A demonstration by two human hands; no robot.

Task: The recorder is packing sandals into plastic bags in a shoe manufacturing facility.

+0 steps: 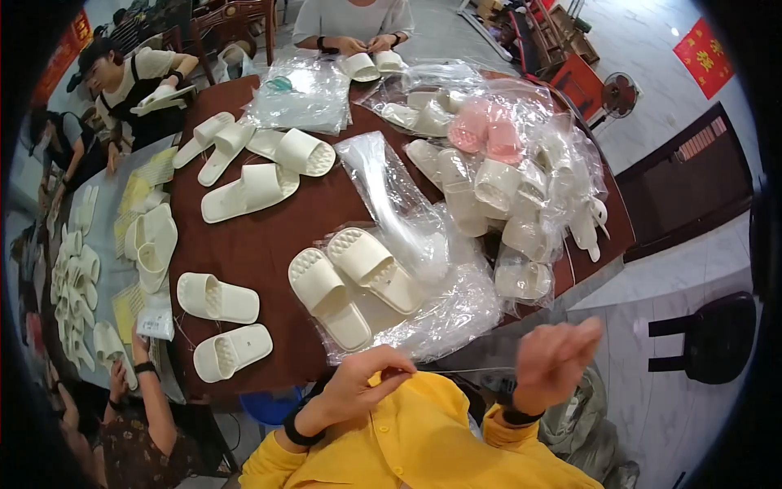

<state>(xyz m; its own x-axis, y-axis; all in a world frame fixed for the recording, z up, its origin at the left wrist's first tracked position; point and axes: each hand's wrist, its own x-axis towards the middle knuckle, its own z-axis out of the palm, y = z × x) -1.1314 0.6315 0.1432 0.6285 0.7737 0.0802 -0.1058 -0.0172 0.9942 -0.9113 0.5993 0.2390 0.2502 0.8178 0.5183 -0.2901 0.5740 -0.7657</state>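
My left hand (368,379) is just over the table's near edge, its thumb and fingers pressed together; whether anything thin is between them I cannot make out. My right hand (556,359) is raised to the right, past the near edge, its fingers smeared by motion. In front of my hands a pair of cream slippers, a left slipper (327,297) and a right slipper (375,269), lies on clear plastic bags (456,318). The left slipper's heel end is closest to my left hand. Both hands are apart from the slippers.
Bagged slippers (497,183), one pair pink (486,129), heap at the right of the brown table (285,220). Loose cream slippers (218,297) lie left; flat clear bags (301,98) lie at the back. Co-workers sit across and left. A black chair (713,338) stands right.
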